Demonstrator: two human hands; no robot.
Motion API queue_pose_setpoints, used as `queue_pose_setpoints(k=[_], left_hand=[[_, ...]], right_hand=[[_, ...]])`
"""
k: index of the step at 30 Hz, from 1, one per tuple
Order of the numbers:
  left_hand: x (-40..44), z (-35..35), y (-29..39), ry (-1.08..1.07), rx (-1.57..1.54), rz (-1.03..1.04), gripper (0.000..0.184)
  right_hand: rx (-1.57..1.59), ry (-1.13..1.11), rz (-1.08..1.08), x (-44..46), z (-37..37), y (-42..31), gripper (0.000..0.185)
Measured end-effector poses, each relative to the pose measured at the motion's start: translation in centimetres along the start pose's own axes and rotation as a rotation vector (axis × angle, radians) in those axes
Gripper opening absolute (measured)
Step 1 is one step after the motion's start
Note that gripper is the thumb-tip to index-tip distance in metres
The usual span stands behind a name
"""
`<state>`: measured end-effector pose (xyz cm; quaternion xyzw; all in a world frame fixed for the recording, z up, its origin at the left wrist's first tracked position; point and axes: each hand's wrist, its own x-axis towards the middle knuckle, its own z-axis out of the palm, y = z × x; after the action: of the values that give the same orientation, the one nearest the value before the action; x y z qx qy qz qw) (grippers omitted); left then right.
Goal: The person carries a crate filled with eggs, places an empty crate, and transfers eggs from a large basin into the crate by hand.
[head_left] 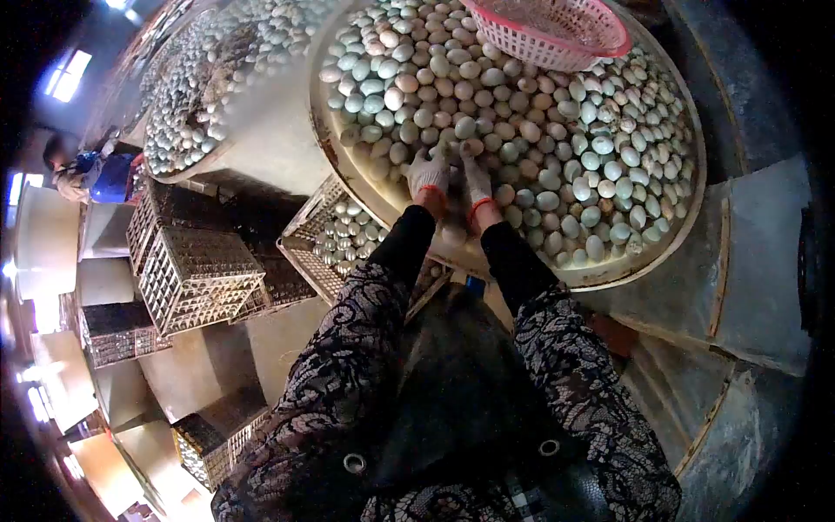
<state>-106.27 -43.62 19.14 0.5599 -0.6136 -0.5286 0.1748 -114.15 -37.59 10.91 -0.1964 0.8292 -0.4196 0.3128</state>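
Round tub (370, 178) carrying pale eggs (591, 161) — likely light, hard-shelled, fragile, perhaps slippery; wide middles inviting gentle cradling. Forearms (409, 237) pointing forward; gloved left hand (428, 174) and right hand (477, 180) resting side by side among near-edge eggs — fingers (444, 151) angling downward, cannot tell whether pinching any.

Pale green and cream eggs (590, 215) crowd a large round vat (628, 277), a pink basket (532, 45) resting atop them.
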Motion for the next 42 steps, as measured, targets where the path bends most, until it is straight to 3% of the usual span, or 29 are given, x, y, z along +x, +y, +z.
queue_pose_setpoints(k=[1, 4, 6, 7, 9, 10, 11, 13, 16, 19, 22, 28, 31, 34, 39, 42], left_hand=[[-1.7, -1.0, 1.9, -0.045, -0.046, -0.037, 0.071], [0.0, -0.2, -0.1, -0.142, -0.183, 0.066, 0.071], [0.2, 0.0, -0.5, -0.101, -0.144, 0.097, 0.072], [0.2, 0.1, -0.7, -0.075, -0.106, 0.125, 0.073], [-0.5, -0.6, -0.7, -0.109, 0.038, 0.404, 0.076], [-0.6, -0.6, -0.1, -0.084, 0.039, 0.312, 0.078], [-0.8, -0.6, 0.4, -0.06, 0.041, 0.22, 0.079], [-1.0, -1.1, 1.2, -0.11, 0.051, 0.224, 0.081], [-2.5, -1.5, 2.5, -0.155, 0.084, 0.217, 0.081], [-2.2, -1.8, 2.5, -0.16, 0.052, 0.223, 0.076], [-1.6, -1.5, 1.8, -0.169, -0.076, 0.234, 0.07], [-1.9, -1.2, 1.8, -0.133, -0.162, 0.204, 0.058], [-2.3, -0.9, 2.0, -0.085, -0.159, 0.177, 0.052], [-2.4, -0.6, 2.3, -0.108, -0.259, 0.166, 0.05], [-2.8, -0.8, 3.1, -0.122, -0.308, 0.221, 0.049], [-3.0, -1.2, 3.6, -0.065, -0.265, 0.223, 0.05]], right_hand=[[0.023, -0.041, 0.183, -4.0, -2.6, -4.4, 0.038], [0.421, -0.037, -0.108, 1.6, 1.3, 3.3, 0.039], [-0.047, 0.079, -0.446, 4.3, 2.8, 5.6, 0.039], [-0.044, 0.077, -0.45, 4.2, 2.6, 5.9, 0.039], [0.43, -0.131, -0.14, 2.1, 0.7, 4.7, 0.039], [0.582, -0.188, -0.026, 1.7, 0.3, 4.6, 0.039], [0.572, -0.212, -0.139, 2.0, 0.3, 4.8, 0.039], [0.56, -0.231, -0.256, 2.5, 0.3, 5.2, 0.04], [0.551, -0.18, -0.041, 2.2, 0.5, 6.4, 0.04], [0.52, -0.103, -0.245, 3.3, 1.9, 8.4, 0.04], [0.507, -0.074, -0.151, 1.2, -0.1, 3.8, 0.038], [0.284, 0.037, -0.307, 0.2, -1.7, -1.3, 0.047], [0.309, 0.091, -0.184, -1.4, -2.9, -2.3, 0.053], [0.457, 0.043, -0.121, -0.7, -2.3, -0.8, 0.048], [1.109, -0.062, 0.131, -6.2, -4.4, -5.7, 0.054], [1.121, -0.089, 0.049, -8.3, -5.3, -7.8, 0.052]])
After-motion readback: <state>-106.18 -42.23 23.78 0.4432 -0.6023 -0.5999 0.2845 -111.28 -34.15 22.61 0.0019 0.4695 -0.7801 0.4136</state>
